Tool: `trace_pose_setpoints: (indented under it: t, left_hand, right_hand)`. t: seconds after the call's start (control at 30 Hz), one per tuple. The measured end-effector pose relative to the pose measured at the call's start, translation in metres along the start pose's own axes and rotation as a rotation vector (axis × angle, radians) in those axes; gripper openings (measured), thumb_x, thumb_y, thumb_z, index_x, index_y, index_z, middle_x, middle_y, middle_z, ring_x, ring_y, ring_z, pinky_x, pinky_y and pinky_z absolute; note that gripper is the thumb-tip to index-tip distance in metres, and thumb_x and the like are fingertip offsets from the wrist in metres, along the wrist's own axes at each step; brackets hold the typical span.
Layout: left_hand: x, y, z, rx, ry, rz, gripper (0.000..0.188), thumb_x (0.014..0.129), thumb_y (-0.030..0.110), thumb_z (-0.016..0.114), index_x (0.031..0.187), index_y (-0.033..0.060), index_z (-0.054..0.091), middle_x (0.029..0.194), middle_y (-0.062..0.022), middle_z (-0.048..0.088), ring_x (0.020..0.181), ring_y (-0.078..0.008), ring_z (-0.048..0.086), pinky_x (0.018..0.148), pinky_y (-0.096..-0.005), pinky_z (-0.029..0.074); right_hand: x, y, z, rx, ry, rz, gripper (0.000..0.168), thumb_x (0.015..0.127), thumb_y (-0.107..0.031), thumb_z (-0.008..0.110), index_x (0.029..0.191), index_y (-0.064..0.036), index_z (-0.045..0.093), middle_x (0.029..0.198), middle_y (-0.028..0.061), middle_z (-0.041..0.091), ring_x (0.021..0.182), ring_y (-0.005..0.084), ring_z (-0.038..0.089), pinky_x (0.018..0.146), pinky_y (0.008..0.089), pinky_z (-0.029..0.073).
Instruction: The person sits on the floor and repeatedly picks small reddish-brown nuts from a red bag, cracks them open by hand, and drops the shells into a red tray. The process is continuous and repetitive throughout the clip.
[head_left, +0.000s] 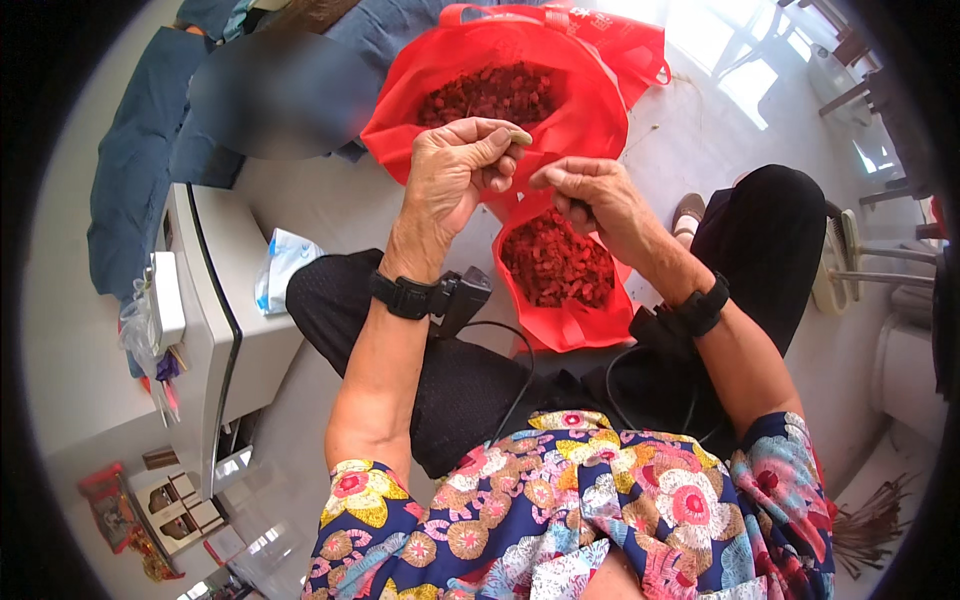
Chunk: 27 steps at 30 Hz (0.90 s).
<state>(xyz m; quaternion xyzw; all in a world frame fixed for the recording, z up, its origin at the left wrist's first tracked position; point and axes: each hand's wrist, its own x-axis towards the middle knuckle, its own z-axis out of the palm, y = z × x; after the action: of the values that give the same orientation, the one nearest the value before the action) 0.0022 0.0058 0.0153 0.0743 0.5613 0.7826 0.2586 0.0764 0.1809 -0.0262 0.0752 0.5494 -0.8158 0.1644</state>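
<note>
My left hand (457, 169) is raised over the near rim of a large red fabric bag (600, 112) and pinches a small pale, flattish piece (520, 138) between thumb and forefinger. My right hand (589, 187) is just to its right, its fingers curled, with a small dark thing partly showing under them. Dark dried pieces (487, 94) fill the large bag, looking reddish in its light. Below the hands stands a smaller red bag (570, 335), holding many small lumpy pieces (559, 262). What kind of pieces these are cannot be told.
A white cabinet-like appliance (255, 300) stands at the left, with a white and blue plastic packet (285, 266) on it. Another person's blue clothing (142, 180) shows behind it. Chair legs (892, 266) and a bundle of dry stalks (870, 525) are at the right.
</note>
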Motion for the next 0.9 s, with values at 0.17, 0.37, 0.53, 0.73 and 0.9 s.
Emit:
trace_pose_setpoints:
  t: [0.17,0.37,0.53,0.73,0.9]
  left_hand:
    - [-0.024,-0.022,0.005,0.042,0.090,0.035,0.017,0.088,0.011,0.062,0.089,-0.0046,0.068,0.073,-0.0084,0.066,0.054,-0.0072,0.054,0.046,-0.0191,0.043]
    - [-0.028,-0.032,0.001,0.198,0.091,0.068,0.018,0.089,0.012,0.062,0.092,-0.0049,0.068,0.074,-0.0070,0.064,0.055,-0.0076,0.053,0.047,-0.0200,0.042]
    - [-0.030,-0.035,0.003,0.184,0.067,0.072,0.017,0.089,0.011,0.061,0.093,-0.0046,0.068,0.075,-0.0065,0.064,0.056,-0.0080,0.054,0.048,-0.0204,0.043]
    - [-0.031,-0.032,0.000,0.068,0.035,0.072,0.017,0.088,0.006,0.061,0.098,-0.0061,0.066,0.077,-0.0076,0.065,0.059,-0.0097,0.055,0.051,-0.0216,0.046]
    - [-0.032,-0.032,0.000,0.121,0.046,0.083,0.017,0.085,0.001,0.063,0.100,-0.0066,0.066,0.080,-0.0087,0.066,0.059,-0.0103,0.056,0.052,-0.0216,0.046]
  right_hand:
    - [-0.003,0.000,0.000,0.116,-0.088,-0.022,0.026,0.095,-0.023,0.054,0.101,0.000,0.065,0.066,-0.0042,0.048,0.051,0.0027,0.037,0.044,0.0169,0.029]
    - [0.002,0.006,-0.002,0.150,-0.126,0.005,0.023,0.094,-0.021,0.057,0.099,0.000,0.064,0.067,-0.0041,0.049,0.053,0.0028,0.038,0.046,0.0167,0.028]
    - [0.005,0.010,-0.004,0.133,-0.148,0.002,0.018,0.094,-0.019,0.057,0.096,-0.002,0.062,0.068,-0.0033,0.050,0.053,0.0026,0.038,0.045,0.0167,0.028]
    - [0.004,0.008,-0.001,0.167,-0.138,0.001,0.014,0.094,-0.015,0.056,0.096,-0.002,0.060,0.068,-0.0027,0.051,0.053,0.0025,0.038,0.045,0.0165,0.028]
    - [0.003,0.007,0.002,0.190,-0.165,-0.023,0.013,0.094,-0.014,0.056,0.097,-0.002,0.059,0.069,-0.0027,0.051,0.053,0.0026,0.039,0.045,0.0163,0.028]
